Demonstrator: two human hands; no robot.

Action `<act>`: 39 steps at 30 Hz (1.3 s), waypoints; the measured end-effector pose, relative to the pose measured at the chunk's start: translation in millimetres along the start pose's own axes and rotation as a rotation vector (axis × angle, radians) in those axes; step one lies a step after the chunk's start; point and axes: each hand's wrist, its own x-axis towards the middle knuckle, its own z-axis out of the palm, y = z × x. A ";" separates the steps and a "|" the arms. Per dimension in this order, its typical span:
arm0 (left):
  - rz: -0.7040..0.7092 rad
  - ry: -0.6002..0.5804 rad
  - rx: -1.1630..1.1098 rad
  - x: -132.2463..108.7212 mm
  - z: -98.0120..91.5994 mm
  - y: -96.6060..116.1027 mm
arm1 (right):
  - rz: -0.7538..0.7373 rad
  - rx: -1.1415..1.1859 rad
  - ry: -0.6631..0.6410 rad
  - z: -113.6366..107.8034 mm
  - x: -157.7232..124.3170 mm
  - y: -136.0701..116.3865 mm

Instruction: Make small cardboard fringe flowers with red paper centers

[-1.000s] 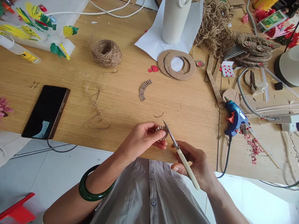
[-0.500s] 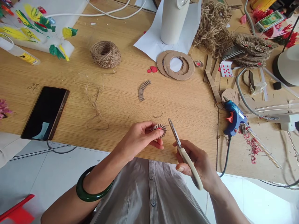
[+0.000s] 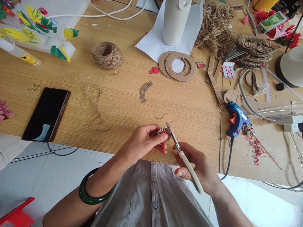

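My left hand [image 3: 144, 141] pinches a small round cardboard rosette [image 3: 164, 132] with a red centre, just above the table's near edge. My right hand [image 3: 197, 167] is closed around cream-handled scissors [image 3: 183, 156]. Their blades point up and to the left, and the tips touch the right side of the rosette. A green bangle [image 3: 94, 193] sits on my left forearm.
On the wooden table [image 3: 123, 104] lie a black phone [image 3: 46, 114], a twine ball [image 3: 107, 55], a curved corrugated strip [image 3: 145, 90], cardboard rings [image 3: 180, 66], a blue glue gun [image 3: 236, 118] and a white cylinder [image 3: 175, 20]. Craft clutter fills the right side.
The scissors drew away to the right half a second ago and have now come back to the rosette's edge. My left hand stays put with the rosette.
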 end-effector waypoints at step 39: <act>0.041 0.041 0.145 0.7 -5.1 1.5 | -0.010 -0.052 0.066 -3.8 -4.1 5.1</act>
